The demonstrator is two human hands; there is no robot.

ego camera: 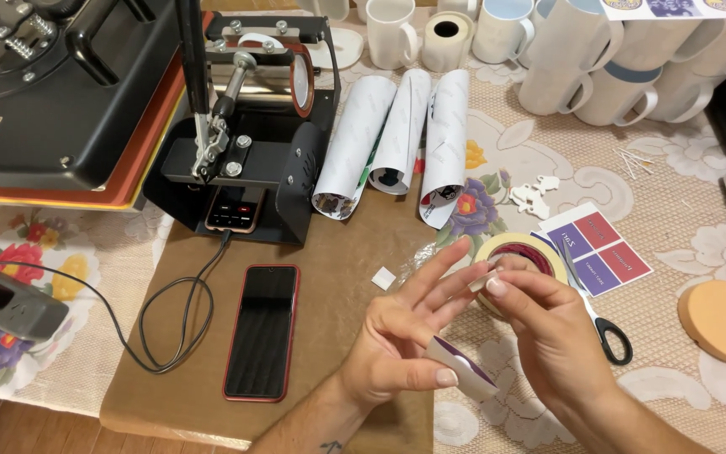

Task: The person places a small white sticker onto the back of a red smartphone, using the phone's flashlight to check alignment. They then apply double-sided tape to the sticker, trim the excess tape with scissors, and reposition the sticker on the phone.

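My left hand (405, 324) is palm-up with its fingers spread, and its thumb pins a small curled printed strip (462, 370), purple and white, against the palm. My right hand (548, 324) pinches a small piece of tape (487, 277) at the tips of the left fingers. A roll of cream tape (524, 250) lies just behind both hands. Black-handled scissors (602, 324) lie partly under my right hand.
A black mug press (249, 143) and a larger heat press (60, 92) stand at the back left. A red-edged phone (262, 329) lies on the brown sheet with a cable (174, 324). Rolled prints (401, 139), white mugs (598, 67), purple and red printed strips (602, 252), and a round tan pad (724, 319) are around.
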